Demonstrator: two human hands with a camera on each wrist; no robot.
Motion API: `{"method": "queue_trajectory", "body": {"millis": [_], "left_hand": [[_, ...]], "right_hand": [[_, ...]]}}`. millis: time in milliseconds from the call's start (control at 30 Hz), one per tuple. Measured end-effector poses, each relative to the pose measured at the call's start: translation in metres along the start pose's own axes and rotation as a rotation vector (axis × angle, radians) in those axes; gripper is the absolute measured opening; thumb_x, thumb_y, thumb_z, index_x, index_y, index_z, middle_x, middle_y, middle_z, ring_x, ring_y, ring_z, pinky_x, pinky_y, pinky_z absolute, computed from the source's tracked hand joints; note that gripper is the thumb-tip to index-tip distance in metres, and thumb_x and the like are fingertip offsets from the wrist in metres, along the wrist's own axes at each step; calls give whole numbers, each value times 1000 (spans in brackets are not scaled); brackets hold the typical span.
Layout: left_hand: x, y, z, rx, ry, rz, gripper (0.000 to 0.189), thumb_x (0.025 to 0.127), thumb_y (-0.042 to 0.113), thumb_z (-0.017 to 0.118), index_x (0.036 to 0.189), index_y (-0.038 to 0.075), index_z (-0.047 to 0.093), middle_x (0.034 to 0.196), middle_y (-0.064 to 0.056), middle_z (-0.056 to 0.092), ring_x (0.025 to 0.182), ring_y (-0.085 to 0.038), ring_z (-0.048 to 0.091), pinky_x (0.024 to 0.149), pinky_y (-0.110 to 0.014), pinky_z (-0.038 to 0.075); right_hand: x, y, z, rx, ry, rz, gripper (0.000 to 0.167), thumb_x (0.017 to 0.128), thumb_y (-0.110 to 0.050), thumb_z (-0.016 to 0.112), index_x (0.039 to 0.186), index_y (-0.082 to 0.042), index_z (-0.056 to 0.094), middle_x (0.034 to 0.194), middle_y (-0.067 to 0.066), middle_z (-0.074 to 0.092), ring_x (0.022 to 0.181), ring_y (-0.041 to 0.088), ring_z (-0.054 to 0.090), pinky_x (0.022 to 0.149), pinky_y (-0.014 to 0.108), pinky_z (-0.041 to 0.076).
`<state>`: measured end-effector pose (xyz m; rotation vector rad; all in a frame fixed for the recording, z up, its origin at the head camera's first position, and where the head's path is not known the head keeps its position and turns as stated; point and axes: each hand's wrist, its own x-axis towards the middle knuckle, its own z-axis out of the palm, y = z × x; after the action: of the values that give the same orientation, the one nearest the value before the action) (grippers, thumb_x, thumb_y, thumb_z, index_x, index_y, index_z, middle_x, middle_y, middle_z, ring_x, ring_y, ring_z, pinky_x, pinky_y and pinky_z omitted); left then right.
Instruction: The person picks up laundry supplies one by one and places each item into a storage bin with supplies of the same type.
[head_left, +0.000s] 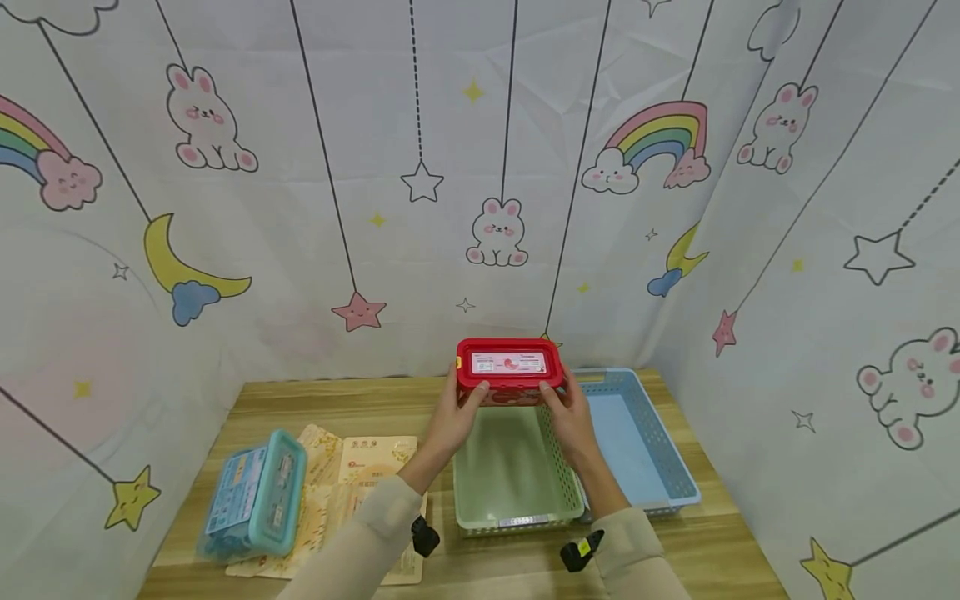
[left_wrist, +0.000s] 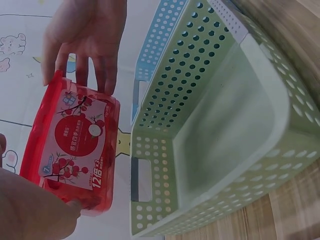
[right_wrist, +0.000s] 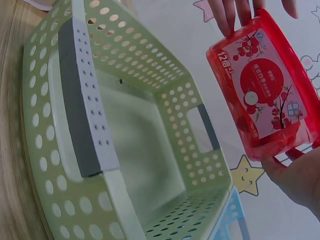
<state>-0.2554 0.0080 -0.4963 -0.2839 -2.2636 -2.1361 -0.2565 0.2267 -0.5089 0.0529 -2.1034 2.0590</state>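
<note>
Left hand [head_left: 456, 410]: up front and gripping, palm turned inward
Right hand [head_left: 574, 417]: pretty much a mirror of the left one, same height, a gap between the two
Thumbs [head_left: 552, 395]: both on the near side, tips angled in toward each other
Fingers [left_wrist: 81, 70]: the right hand's reach round the far side, partly hidden
Forearms [head_left: 426, 468]: stretched forward, slanting in toward each other, bare above the wrists
Sleeves [head_left: 626, 533]: pale, long, kinda bunched at the cuffs
</note>
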Motion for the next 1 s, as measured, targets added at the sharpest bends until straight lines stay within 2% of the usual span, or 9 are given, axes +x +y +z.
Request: {"method": "queue_trajectory", "body": {"millis": [200, 367, 600, 733, 1000], "left_hand": [[1, 0, 9, 16, 12, -20, 83, 107, 40, 64, 172, 20, 15, 166, -11, 40, 149, -33, 42, 116, -53, 44], [1, -2, 15, 48, 4, -21, 86, 107, 43, 63, 172, 18, 13, 167, -13, 37, 150, -34, 41, 117, -52, 43], [2, 0, 23, 15, -26, -5, 84, 108, 37, 63, 172, 16, 12, 167, -14, 37, 151, -35, 41, 118, -52, 41], [3, 2, 30, 21, -50, 12, 83, 108, 33, 63, 172, 14, 12, 167, -15, 38, 150, -35, 42, 118, -52, 42], [5, 2, 40, 52, -43, 11, 79, 108, 21, 62, 170, 6, 16, 170, -17, 33, 154, -34, 38, 117, -46, 42]], "right_hand": [[2, -1, -8, -50, 17, 1, 62, 109, -18, 62, 165, -9, 36, 161, 17, 46, 140, 40, 51, 114, 53, 44], [6, 4, -16, -40, 40, -9, 60, 108, -14, 63, 163, -7, 39, 157, 19, 49, 134, 40, 54, 108, 39, 47], [8, 1, -28, -45, 22, 38, 64, 109, -15, 61, 166, -6, 31, 163, 19, 43, 136, 36, 51, 106, 26, 47], [6, -2, -37, -51, 36, 41, 63, 109, -14, 60, 165, -6, 33, 162, 19, 44, 133, 35, 53, 102, 19, 49], [7, -1, -49, 4, 55, 23, 61, 108, -12, 62, 163, -6, 37, 157, 19, 48, 126, 29, 55, 100, 18, 52]]}}
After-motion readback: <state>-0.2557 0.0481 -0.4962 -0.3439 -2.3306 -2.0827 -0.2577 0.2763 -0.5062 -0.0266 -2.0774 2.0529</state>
